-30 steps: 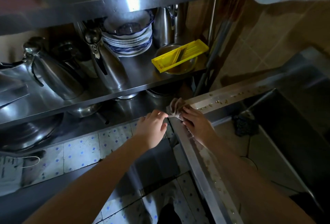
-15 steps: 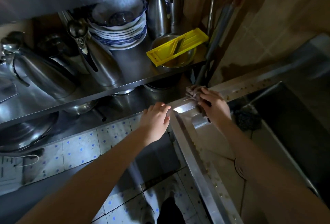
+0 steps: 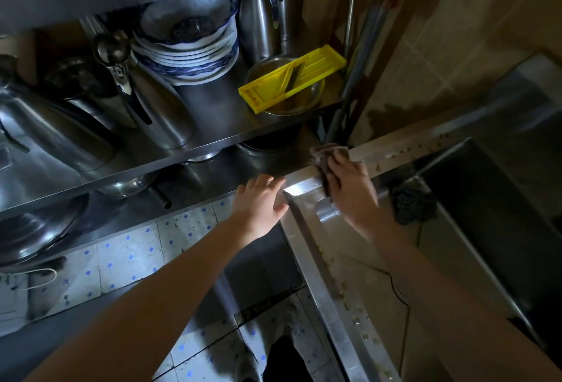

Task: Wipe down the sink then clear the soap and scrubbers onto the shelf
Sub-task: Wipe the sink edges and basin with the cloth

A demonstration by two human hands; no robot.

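Observation:
The steel sink runs along the right, its rim dotted with food crumbs. My right hand presses a greyish cloth onto the rim's far left corner, fingers bent over it. My left hand hovers just left of that corner with fingers spread, holding nothing. A dark scrubber lies inside the basin close to the right wrist. The steel shelf unit stands to the left. No soap can be made out.
The shelf carries kettles, a stack of blue-rimmed plates and a yellow slicer lying over a metal bowl. Pots sit on the lower tier. Patterned floor tiles lie below. A tiled wall rises behind the sink.
My right hand has slid the cloth from the near-left rim up to the far corner of the sink. My left hand let go of the cloth and now stays beside the rim.

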